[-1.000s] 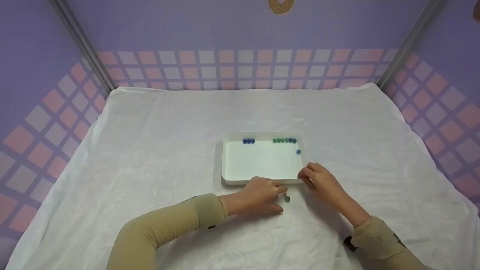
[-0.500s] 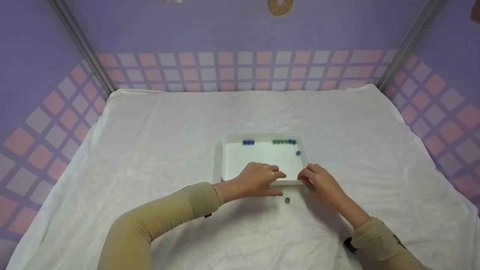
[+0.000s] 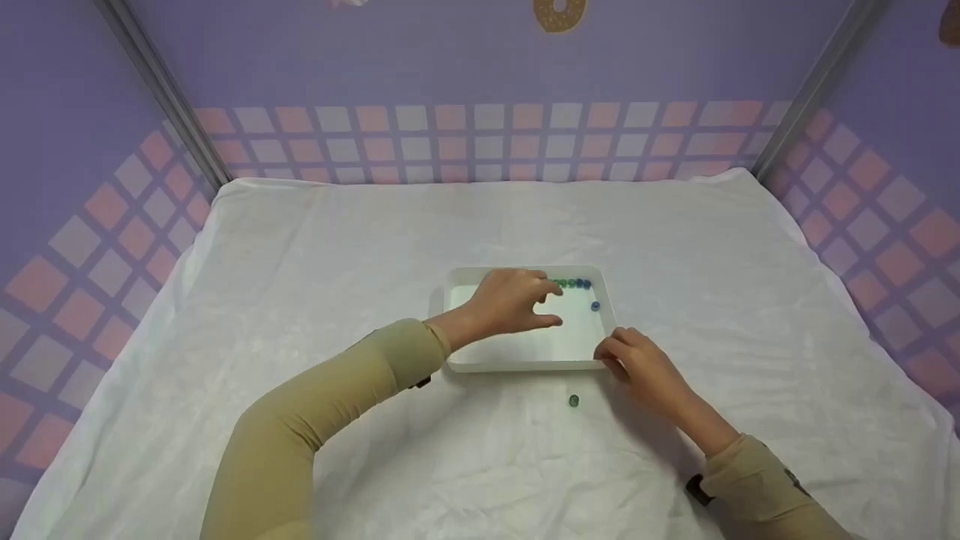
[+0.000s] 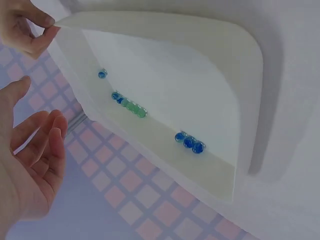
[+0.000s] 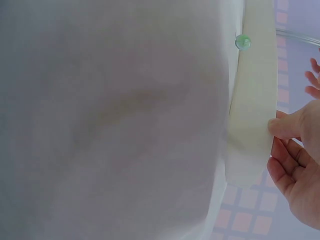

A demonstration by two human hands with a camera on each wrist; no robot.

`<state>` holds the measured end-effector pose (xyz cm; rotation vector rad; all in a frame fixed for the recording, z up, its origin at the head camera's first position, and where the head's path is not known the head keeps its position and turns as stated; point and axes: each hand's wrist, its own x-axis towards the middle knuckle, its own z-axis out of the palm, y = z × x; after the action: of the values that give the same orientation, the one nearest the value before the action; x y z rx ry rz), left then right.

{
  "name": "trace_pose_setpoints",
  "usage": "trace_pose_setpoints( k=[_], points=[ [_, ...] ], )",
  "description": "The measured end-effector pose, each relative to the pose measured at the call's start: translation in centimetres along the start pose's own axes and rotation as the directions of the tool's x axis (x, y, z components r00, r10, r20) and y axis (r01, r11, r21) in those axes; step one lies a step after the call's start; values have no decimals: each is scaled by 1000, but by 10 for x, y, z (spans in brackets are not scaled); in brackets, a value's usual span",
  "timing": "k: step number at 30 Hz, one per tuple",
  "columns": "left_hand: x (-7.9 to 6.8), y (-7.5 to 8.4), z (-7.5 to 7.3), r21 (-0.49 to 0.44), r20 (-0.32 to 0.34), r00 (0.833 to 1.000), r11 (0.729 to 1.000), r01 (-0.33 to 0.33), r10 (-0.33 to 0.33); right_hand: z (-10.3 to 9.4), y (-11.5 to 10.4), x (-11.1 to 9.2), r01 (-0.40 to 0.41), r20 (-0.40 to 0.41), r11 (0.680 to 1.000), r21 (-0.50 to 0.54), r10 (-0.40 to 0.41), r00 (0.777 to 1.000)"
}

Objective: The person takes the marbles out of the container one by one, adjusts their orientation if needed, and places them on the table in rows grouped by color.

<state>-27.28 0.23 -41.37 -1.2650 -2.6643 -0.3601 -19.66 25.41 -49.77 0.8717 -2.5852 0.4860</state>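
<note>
A shallow white tray [image 3: 525,367] sits on the cloth. My right hand [image 3: 646,369] pinches the rim at its near right corner, thumb outside in the right wrist view. Over the tray hovers my left hand [image 3: 510,302], thumb and fingers spread apart, nothing between them. Along the tray's far wall lie a row of green and blue marbles [image 4: 130,105] and a group of three blue marbles [image 4: 189,142], the latter hidden by the left hand in the head view. A single blue marble [image 3: 595,306] rests near the right wall. One green marble [image 3: 574,401] lies on the cloth before the tray.
A wrinkled white cloth [image 3: 337,247] covers the table. Purple walls with a pink and white check pattern [image 3: 452,142] stand at the back and both sides, with grey metal posts [image 3: 806,97] at the corners.
My left hand has moved from beside the loose green marble, up over the near rim, to above the tray's far part. The right hand stays on the corner. The marbles keep their places.
</note>
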Motion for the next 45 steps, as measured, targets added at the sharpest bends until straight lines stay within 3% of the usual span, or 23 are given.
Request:
trace_pose_setpoints(
  k=[8, 17, 25, 32, 35, 40, 45],
  points=[
    [23, -17, -7, -29, 73, 992, 994, 104, -101, -1, 1, -2, -22, 6, 1000, 6, 22, 1000],
    [55, -34, -12, -114, 162, 967, 969, 217, -198, -4, 1, -1, -54, 35, 998, 14, 54, 998],
    [77, -47, 4, -164, 191, 953, 949, 268, -236, -3, 2, 0, -76, 46, 997, 6, 76, 996],
    [86, -57, 18, -222, 204, 944, 927, 304, -260, 0, 1, 0, -83, 56, 996, 15, 82, 995],
    [89, -57, 24, -224, 221, 943, 928, 297, -249, 0, 1, -1, -94, 63, 995, 19, 92, 994],
    [92, -55, 32, -211, 271, 947, 949, 232, -171, 0, 1, 0, -88, 54, 996, 30, 86, 995],
    [94, -54, 39, -153, 326, 934, 966, 207, -149, 0, 2, 0, -68, 49, 997, 30, 66, 997]
  ],
)
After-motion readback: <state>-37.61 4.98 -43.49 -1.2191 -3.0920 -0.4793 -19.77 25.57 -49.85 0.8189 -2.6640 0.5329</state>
